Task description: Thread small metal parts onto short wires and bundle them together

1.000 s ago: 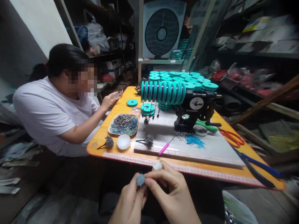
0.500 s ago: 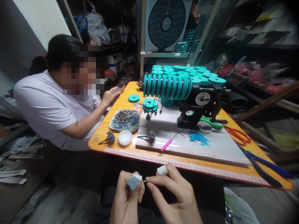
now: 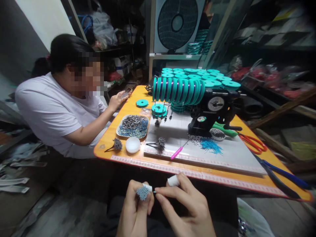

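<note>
Bundle (image 3: 143,192) pinched in left hand (image 3: 134,214); right hand (image 3: 184,209) grips a thin piece beside it, below the surface's (image 3: 138,158) near edge. Next probably calls for precise alignment.

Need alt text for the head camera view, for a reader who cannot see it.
Below an orange table, the left hand pinches a small bristly blue-grey bundle while the right hand brings its fingertips to it. On the table stand a black winding machine with teal spools; a seated co-worker holds a phone.
</note>
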`<state>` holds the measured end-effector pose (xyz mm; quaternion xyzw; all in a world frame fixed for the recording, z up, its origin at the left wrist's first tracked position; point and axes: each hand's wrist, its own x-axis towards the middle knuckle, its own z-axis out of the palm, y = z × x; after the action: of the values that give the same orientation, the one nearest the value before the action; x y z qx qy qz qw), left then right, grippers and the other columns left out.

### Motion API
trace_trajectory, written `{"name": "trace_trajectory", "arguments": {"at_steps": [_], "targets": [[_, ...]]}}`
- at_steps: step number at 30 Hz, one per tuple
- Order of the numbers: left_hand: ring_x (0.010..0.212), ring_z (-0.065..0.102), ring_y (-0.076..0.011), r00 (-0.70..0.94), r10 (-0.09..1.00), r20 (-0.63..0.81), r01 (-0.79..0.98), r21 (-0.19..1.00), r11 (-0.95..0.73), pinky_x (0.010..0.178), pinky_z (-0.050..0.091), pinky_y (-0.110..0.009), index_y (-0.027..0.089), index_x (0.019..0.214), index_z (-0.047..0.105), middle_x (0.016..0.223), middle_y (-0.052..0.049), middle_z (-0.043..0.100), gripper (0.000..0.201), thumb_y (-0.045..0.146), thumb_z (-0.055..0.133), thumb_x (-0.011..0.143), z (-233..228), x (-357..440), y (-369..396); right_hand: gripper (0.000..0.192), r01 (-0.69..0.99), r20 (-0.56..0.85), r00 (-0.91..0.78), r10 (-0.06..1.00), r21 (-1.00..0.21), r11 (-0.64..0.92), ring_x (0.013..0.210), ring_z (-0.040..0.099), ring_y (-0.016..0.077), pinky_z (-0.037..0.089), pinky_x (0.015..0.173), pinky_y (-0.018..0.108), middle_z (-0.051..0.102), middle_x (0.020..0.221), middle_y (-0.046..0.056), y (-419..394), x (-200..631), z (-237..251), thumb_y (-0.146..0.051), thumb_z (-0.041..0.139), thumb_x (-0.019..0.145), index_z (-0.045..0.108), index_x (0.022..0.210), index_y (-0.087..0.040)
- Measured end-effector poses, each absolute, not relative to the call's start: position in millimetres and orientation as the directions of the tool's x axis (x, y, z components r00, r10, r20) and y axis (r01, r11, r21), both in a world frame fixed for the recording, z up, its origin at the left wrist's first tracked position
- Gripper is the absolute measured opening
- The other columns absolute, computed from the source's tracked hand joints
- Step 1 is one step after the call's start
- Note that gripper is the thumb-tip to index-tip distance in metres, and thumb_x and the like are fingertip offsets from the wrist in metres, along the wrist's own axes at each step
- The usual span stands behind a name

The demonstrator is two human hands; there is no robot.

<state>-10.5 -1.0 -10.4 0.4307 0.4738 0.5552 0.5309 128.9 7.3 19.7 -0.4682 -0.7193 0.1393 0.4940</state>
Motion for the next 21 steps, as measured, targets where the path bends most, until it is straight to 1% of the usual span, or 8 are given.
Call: {"name": "trace_trajectory", "arguments": {"at_steps": [5,9,11,14,16,18,20,21], "targets": [[0.056,0.038,-0.0064,0.011,0.998,-0.069,-0.128,0.989,0.07,0.058,0.029,-0.023,0.018,0.076,0.047,0.061,0.004,0.042,0.044,0.058,0.053,0.094,-8.1,-12.7,0.7,0.018,0.488,0.585,-0.072,0.808,-0.686,0.54,0.075,0.058,0.0019,0.049,0.066,0.009,0.057,0.08,0.0,10.7,131.6,20.8,-0.012,0.07,0.086,0.074,0.1,-0.022],[0.056,0.038,-0.0064,0.021,0.994,-0.11,-0.095,0.989,0.112,0.058,0.029,-0.022,0.017,0.077,0.049,0.06,0.004,0.042,0.047,0.061,0.054,0.092,-4.7,-10.8,-0.2,0.018,0.514,0.604,-0.073,0.794,-0.659,0.548,0.071,0.056,0.0027,0.047,0.062,0.01,0.055,0.077,0.001,9.7,129.4,23.3,-0.01,0.069,0.085,0.075,0.097,-0.022],[0.057,0.036,-0.0059,-0.012,0.99,-0.141,-0.163,0.977,0.137,0.057,0.029,-0.021,0.017,0.075,0.045,0.061,0.005,0.04,0.047,0.061,0.058,0.09,-4.9,-8.5,-1.1,0.013,0.543,0.591,-0.086,0.802,-0.647,0.535,0.066,0.053,0.0035,0.043,0.058,0.012,0.053,0.073,0.001,9.2,126.3,22.8,-0.007,0.066,0.083,0.073,0.088,-0.018],[0.057,0.036,-0.0058,-0.111,0.983,-0.149,-0.34,0.935,0.103,0.056,0.031,-0.02,0.019,0.074,0.038,0.06,0.006,0.036,0.045,0.053,0.063,0.089,-4.5,-10.0,3.3,0.011,0.556,0.619,-0.109,0.778,-0.611,0.564,0.061,0.046,0.0045,0.035,0.053,0.015,0.047,0.065,0.001,8.8,124.5,21.4,-0.005,0.059,0.077,0.061,0.069,-0.013],[0.054,0.035,-0.006,-0.206,0.975,-0.083,-0.433,0.901,-0.014,0.054,0.033,-0.02,0.019,0.074,0.035,0.057,0.007,0.032,0.042,0.045,0.063,0.092,-1.2,-17.1,11.8,0.012,0.572,0.647,-0.094,0.756,-0.587,0.573,0.061,0.045,0.0048,0.034,0.053,0.016,0.045,0.064,0.001,8.4,128.0,22.5,-0.005,0.057,0.075,0.056,0.065,-0.013],[0.05,0.032,-0.0063,-0.303,0.953,-0.003,-0.477,0.866,-0.149,0.051,0.033,-0.02,0.019,0.072,0.034,0.054,0.007,0.028,0.04,0.041,0.06,0.094,3.5,-26.8,21.5,0.013,0.613,0.629,-0.065,0.775,-0.588,0.528,0.063,0.046,0.005,0.037,0.057,0.016,0.046,0.064,0.0,7.7,134.5,26.0,-0.005,0.057,0.076,0.053,0.066,-0.013],[0.051,0.037,-0.0065,-0.255,0.967,0.005,-0.46,0.879,-0.126,0.051,0.035,-0.021,0.019,0.072,0.038,0.056,0.006,0.035,0.037,0.041,0.057,0.096,6.3,-33.7,27.3,0.013,0.625,0.577,-0.072,0.814,-0.61,0.488,0.065,0.048,0.0054,0.041,0.061,0.016,0.048,0.065,0.0,7.2,140.3,30.7,-0.005,0.057,0.079,0.054,0.069,-0.014],[0.054,0.042,-0.0066,-0.144,0.989,-0.024,-0.438,0.898,-0.042,0.053,0.037,-0.021,0.019,0.075,0.043,0.06,0.005,0.042,0.034,0.041,0.057,0.096,6.4,-34.7,27.7,0.013,0.609,0.554,-0.102,0.826,-0.622,0.493,0.065,0.048,0.0054,0.041,0.061,0.016,0.049,0.067,0.0,7.2,141.9,32.8,-0.006,0.056,0.081,0.055,0.072,-0.014]]}}
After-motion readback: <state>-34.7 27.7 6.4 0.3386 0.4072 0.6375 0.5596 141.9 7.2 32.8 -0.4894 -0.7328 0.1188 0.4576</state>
